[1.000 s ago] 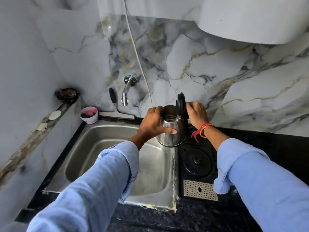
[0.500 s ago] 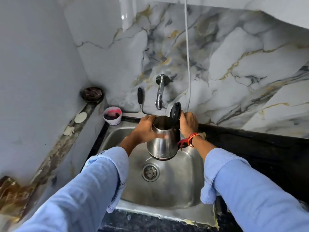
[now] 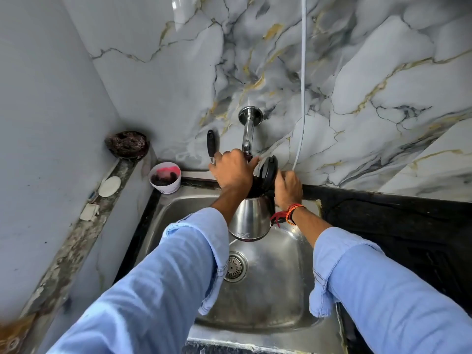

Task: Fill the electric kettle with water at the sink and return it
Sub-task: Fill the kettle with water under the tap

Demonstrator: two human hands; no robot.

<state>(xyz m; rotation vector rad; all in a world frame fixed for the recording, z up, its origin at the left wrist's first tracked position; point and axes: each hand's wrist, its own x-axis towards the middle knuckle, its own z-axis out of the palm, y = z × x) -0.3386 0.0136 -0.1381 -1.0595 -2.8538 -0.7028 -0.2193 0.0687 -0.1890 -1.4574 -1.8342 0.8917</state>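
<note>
The steel electric kettle (image 3: 251, 218) hangs over the steel sink (image 3: 278, 282), its black lid (image 3: 268, 172) standing open just below the wall tap (image 3: 248, 132). My right hand (image 3: 288, 190) holds the kettle by its handle on the right side; the handle itself is hidden behind the hand. My left hand (image 3: 233, 170) has left the kettle body and is closed around the lower end of the tap, above the kettle's mouth. No water shows running from the spout.
A squeegee with a black handle (image 3: 211, 146) leans on the marble wall beside the tap. A small white cup (image 3: 165, 178) stands at the sink's back left corner. A dark scrubber bowl (image 3: 127, 144) sits on the left ledge. Black countertop (image 3: 388, 221) lies right.
The kettle moved left from the counter edge to under the tap. My left hand let go of the kettle's body and rose to grip the tap.
</note>
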